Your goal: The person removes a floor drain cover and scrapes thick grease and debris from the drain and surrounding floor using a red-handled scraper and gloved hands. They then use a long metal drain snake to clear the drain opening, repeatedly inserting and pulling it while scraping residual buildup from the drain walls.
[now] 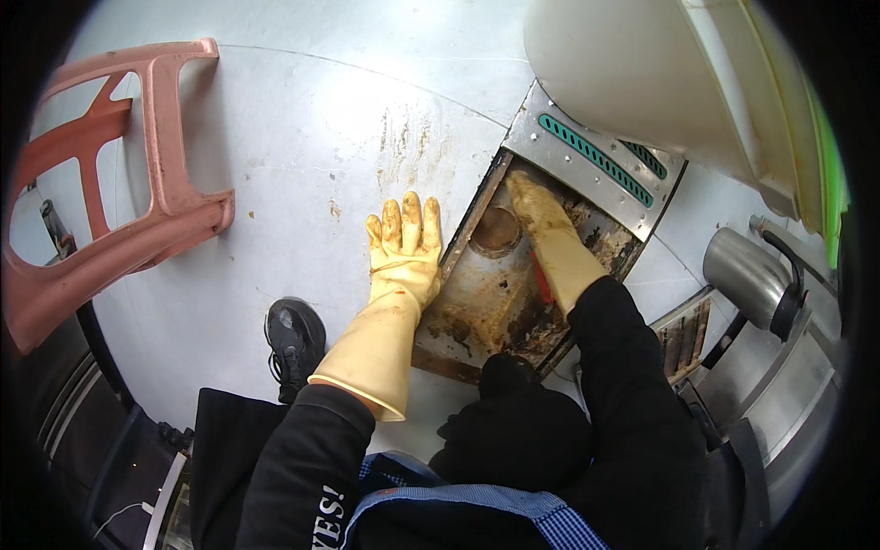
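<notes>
My left hand (404,258), in a soiled yellow rubber glove, lies palm down on the pale floor (295,137) with its fingers a little apart, holding nothing. It is just left of an open metal floor pit (474,295), grimy with brown residue. My right hand (543,213), gloved likewise, reaches down inside the pit near its upper rim; its fingers are partly hidden, and whether they hold anything cannot be told. A red object (542,278) shows beside that forearm. Left of it a round opening (496,232) is seen in the pit. Brown smears mark the floor above my left hand.
A pink plastic stool (165,137) lies at the left. A metal cover with green slotted strips (595,155) adjoins the pit under a large pale container (639,75). Right stand a steel jug (746,275) and metal equipment. My black shoe (295,344) is left of my left forearm.
</notes>
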Available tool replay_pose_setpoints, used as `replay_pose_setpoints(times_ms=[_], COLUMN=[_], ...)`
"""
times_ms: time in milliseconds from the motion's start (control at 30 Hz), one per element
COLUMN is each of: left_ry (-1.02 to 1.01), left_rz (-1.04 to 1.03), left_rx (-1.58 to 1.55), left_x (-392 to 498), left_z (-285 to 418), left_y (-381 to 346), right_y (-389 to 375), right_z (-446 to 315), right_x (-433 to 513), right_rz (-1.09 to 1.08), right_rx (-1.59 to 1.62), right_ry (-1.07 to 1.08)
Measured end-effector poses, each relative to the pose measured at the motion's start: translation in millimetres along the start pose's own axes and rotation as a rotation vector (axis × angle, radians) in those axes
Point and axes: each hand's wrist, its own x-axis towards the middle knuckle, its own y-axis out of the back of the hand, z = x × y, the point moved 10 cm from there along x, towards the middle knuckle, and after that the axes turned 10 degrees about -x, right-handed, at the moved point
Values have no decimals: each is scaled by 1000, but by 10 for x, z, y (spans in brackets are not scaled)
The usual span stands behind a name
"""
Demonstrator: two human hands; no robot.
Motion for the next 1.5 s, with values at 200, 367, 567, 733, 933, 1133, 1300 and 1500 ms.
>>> replay_pose_setpoints(times_ms=[200, 367, 567, 733, 933, 1133, 1300, 1500], left_ry=[-16, 2, 52, 40, 32, -4, -21, -12], left_rz=[27, 35, -33, -24, -7, 36, 17, -41], left_rx=[-11, 12, -11, 15, 40, 24, 27, 30], left_x=[-2, -3, -47, -33, 4, 4, -10, 24], left_z=[-26, -2, 24, 19, -8, 8, 15, -11], left_y=[-69, 42, 97, 56, -2, 7, -25, -37], right_y=[-11, -137, -668, -1023, -821, -851, -48, -67], right_z=[-459, -361, 79, 29, 266, 559, -4, -343], right_x=[438, 288, -593, -1017, -908, -54, 519, 134], right_rz=[-82, -111, -149, -350, 193, 60, -79, -152], right_rx=[211, 534, 413, 114, 257, 379, 78, -78], right_ry=[-33, -130, -129, -212, -271, -164, -43, -94])
